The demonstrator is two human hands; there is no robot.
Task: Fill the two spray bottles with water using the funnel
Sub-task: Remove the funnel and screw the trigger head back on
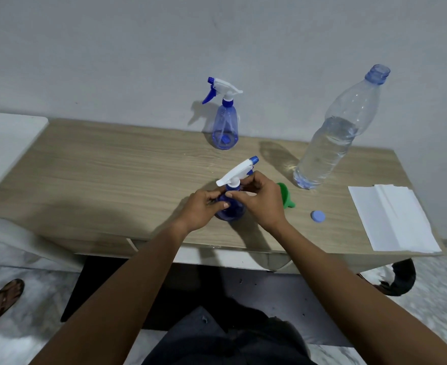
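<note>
A blue spray bottle (230,213) stands near the front of the wooden table (112,167), its white trigger head (237,172) on top. My left hand (204,209) grips its body. My right hand (259,198) pinches the blue collar under the trigger head. A green funnel (285,196) lies just right of my right hand, partly hidden by it. A second blue spray bottle (225,122) stands at the back by the wall, trigger head on. A large clear water bottle (333,138), uncapped and over half full, stands at the right.
A blue bottle cap (318,216) lies on the table right of the funnel. A folded white paper towel (393,219) covers the right front corner. A white surface (4,138) adjoins the table on the left. A sandalled foot (4,296) is on the floor.
</note>
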